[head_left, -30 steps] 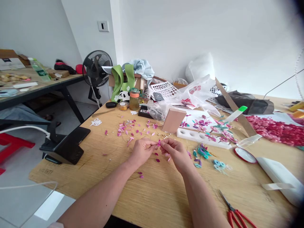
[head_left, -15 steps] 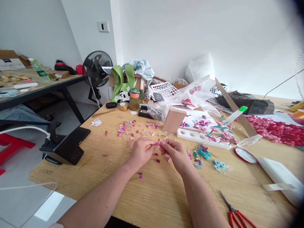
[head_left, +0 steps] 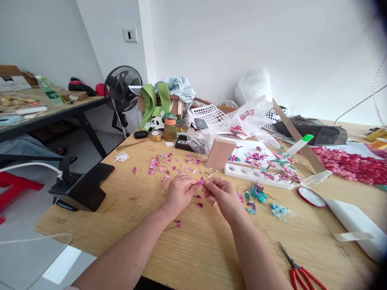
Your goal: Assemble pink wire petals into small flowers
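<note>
Over the middle of the wooden table, both hands meet at a small pink petal piece. My left hand pinches it from the left between thumb and forefinger. From the right, my right hand also closes thumb and finger on it. Whether a wire or bead is in the pinch as well is too small to tell. Loose pink petals and pearl beads lie just beyond the hands. Two dark magenta petals rest on the wood between the wrists.
Red-handled scissors lie front right. Teal and purple pieces, a red-rimmed tape roll and a white foam block with flowers are on the right. A wooden block stands behind the hands. A black device sits at the left edge.
The view has shifted very slightly. Both hands keep their pinch on the pink petal piece in nearly the same place.
</note>
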`<state>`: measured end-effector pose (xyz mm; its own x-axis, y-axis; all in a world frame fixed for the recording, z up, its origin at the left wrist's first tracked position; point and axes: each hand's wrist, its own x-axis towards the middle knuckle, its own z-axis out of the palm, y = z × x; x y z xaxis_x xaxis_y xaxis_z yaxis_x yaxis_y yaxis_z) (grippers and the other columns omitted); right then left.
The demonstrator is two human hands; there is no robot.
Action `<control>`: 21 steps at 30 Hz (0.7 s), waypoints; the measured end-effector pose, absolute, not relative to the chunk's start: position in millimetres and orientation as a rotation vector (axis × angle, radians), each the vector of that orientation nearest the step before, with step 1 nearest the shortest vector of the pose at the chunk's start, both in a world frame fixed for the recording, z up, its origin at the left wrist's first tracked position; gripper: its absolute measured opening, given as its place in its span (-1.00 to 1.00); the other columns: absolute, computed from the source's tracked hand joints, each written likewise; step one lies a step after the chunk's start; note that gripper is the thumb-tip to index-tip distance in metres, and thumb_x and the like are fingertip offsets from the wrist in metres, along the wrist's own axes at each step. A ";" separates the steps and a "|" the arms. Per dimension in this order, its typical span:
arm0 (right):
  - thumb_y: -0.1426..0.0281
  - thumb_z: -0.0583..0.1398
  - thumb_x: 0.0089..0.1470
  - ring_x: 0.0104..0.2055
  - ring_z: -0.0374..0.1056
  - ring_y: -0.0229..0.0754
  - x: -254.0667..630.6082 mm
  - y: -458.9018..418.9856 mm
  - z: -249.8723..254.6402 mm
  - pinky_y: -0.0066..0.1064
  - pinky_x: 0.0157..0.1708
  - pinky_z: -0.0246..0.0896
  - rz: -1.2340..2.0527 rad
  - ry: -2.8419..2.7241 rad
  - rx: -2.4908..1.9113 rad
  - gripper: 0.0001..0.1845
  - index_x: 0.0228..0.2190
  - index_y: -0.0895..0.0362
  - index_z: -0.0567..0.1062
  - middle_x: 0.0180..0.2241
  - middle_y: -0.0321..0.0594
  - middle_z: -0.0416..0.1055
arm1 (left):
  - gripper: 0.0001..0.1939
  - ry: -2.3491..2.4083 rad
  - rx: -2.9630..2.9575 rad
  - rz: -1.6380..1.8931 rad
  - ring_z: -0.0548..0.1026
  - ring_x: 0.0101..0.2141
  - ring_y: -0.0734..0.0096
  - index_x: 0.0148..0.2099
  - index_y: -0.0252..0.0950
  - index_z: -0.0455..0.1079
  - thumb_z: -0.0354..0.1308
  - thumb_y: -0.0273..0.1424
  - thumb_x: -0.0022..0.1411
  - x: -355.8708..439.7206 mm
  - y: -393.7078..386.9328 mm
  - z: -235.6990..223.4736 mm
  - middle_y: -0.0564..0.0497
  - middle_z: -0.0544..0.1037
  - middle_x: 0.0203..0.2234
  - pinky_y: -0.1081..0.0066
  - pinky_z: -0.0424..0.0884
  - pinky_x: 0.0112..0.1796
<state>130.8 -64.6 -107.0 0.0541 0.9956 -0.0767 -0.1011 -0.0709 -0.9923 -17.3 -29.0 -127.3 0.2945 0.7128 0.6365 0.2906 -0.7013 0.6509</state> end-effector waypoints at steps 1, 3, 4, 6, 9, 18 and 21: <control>0.16 0.29 -0.12 -0.59 0.23 -0.33 130.5 -64.8 -106.6 -0.47 -0.54 0.09 1.265 -1.055 -1.213 -0.67 -0.60 0.19 0.47 -0.61 -0.27 0.39 | -0.88 0.887 2.166 1.396 0.44 -0.43 0.38 -0.38 -0.28 0.48 0.13 -0.52 0.15 -17.6 -29.4 -126.3 -0.01 0.55 -0.51 0.34 0.35 -0.32; 0.17 0.29 -0.12 -0.59 0.23 -0.34 129.9 -65.0 -105.8 -0.48 -0.54 0.09 1.267 -1.049 -1.207 -0.68 -0.60 0.19 0.47 -0.63 -0.28 0.38 | -0.87 0.869 2.185 1.413 0.44 -0.43 0.37 -0.37 -0.28 0.48 0.12 -0.52 0.16 -18.3 -30.1 -124.4 -0.01 0.55 -0.51 0.34 0.35 -0.34; 0.18 0.29 -0.12 -0.59 0.22 -0.34 129.6 -65.0 -105.5 -0.48 -0.54 0.08 1.268 -1.044 -1.205 -0.69 -0.60 0.19 0.47 -0.63 -0.28 0.38 | -0.87 0.863 2.193 1.417 0.43 -0.43 0.37 -0.37 -0.28 0.48 0.11 -0.52 0.16 -18.7 -30.4 -123.7 -0.01 0.55 -0.51 0.34 0.35 -0.35; 0.20 0.29 -0.12 -0.59 0.22 -0.35 129.2 -65.0 -104.9 -0.49 -0.55 0.08 1.271 -1.032 -1.201 -0.70 -0.59 0.19 0.46 -0.64 -0.29 0.37 | -0.87 0.857 2.202 1.423 0.43 -0.43 0.37 -0.36 -0.28 0.49 0.11 -0.51 0.17 -19.4 -30.7 -122.6 -0.02 0.56 -0.51 0.34 0.35 -0.35; 0.21 0.29 -0.12 -0.60 0.21 -0.35 128.5 -65.0 -104.5 -0.49 -0.56 0.07 1.277 -1.026 -1.185 -0.71 -0.60 0.19 0.46 -0.65 -0.30 0.36 | -0.87 0.851 2.211 1.436 0.42 -0.42 0.37 -0.36 -0.28 0.50 0.12 -0.51 0.17 -20.1 -30.9 -121.7 -0.02 0.57 -0.50 0.33 0.35 -0.35; 0.10 0.29 -0.13 -0.59 0.21 -0.33 127.1 -67.0 -106.1 -0.48 -0.56 0.08 1.364 -1.051 -1.195 -0.62 -0.58 0.18 0.43 -0.63 -0.28 0.35 | -0.84 0.930 2.225 1.385 0.40 -0.44 0.37 -0.38 -0.27 0.50 0.10 -0.53 0.16 -18.8 -31.5 -121.4 -0.01 0.55 -0.54 0.34 0.35 -0.37; 0.12 0.32 -0.19 -0.60 0.19 -0.34 126.5 -65.4 -108.7 -0.49 -0.58 0.06 1.359 -1.059 -1.227 -0.63 -0.58 0.18 0.42 -0.65 -0.30 0.34 | -0.83 0.962 2.215 1.342 0.41 -0.47 0.39 -0.41 -0.27 0.50 0.11 -0.57 0.12 -17.5 -31.0 -122.6 0.00 0.54 -0.56 0.36 0.35 -0.38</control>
